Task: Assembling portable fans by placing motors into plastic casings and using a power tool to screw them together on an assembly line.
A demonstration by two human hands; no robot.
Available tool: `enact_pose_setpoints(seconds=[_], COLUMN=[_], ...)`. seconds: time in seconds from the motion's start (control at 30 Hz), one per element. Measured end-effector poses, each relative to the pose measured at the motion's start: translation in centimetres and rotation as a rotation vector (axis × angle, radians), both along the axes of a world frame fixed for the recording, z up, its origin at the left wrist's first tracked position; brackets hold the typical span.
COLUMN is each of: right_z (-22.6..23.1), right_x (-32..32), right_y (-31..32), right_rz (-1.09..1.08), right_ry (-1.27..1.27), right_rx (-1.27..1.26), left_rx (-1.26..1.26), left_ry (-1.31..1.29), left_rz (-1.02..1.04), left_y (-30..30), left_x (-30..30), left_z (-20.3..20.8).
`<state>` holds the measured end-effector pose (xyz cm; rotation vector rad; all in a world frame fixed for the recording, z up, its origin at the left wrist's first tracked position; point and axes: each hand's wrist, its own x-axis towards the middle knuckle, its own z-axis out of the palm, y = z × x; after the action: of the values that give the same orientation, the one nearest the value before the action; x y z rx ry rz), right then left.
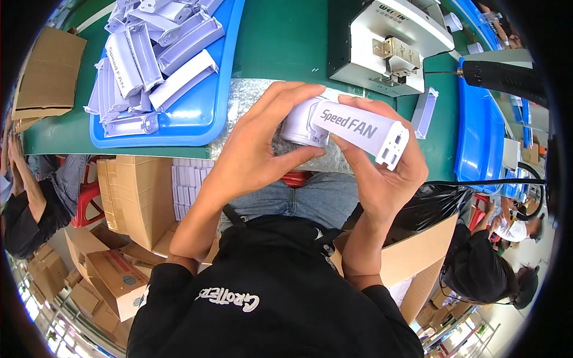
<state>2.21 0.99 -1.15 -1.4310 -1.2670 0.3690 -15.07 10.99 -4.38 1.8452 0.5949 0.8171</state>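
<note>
Between my hands, above the metal-topped patch of the table, is a pale lavender plastic fan body. It has a round end (296, 124) on the left and a flat, rectangular handle (352, 125) with dark lettering and slots at its right end. My left hand (253, 143) grips the round end, thumb below and fingers above. My right hand (391, 179) holds the handle by its edges, thumb on the near side and fingers behind. Part of the round end is covered by my left fingers.
A blue tray (200, 119) heaped with similar plastic shells stands at the far left. A boxy metal machine (382, 53) sits beyond my right hand, beside one loose shell (424, 112). A black electric screwdriver (504, 77) and another blue tray (482, 149) are at the right. Cardboard boxes (140, 191) flank my legs.
</note>
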Motion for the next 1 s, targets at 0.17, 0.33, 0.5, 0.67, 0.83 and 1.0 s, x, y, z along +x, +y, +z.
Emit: enact_pose_setpoints(seconds=[0.17,0.33,0.5,0.67,0.83,1.0], right_z=[0.1,0.0,0.0,0.6,0.1,2.2], right_x=[0.7,0.9,0.9,1.0,0.9,-0.3], right_y=[0.1,0.3,0.1,0.3,0.4,-0.1], right_rz=[0.053,0.125,0.084,0.139,0.107,-0.052], right_ry=[-0.090,-0.149,-0.060,-0.119,0.067,0.073], right_rx=[0.036,0.094,0.025,0.047,0.016,-0.167], left_rx=[0.089,0.010,-0.005,0.111,0.069,0.076], left_ry=[0.017,0.005,-0.003,0.006,-0.068,-0.068], left_rz=[-0.005,0.002,0.009,-0.035,-0.033,0.047], left_y=[0.1,-0.1,0.0,0.2,0.6,0.1], left_x=[0.0,0.1,0.1,0.3,1.3,1.4], left_z=[-0.1,0.0,-0.1,0.5,0.2,-0.1])
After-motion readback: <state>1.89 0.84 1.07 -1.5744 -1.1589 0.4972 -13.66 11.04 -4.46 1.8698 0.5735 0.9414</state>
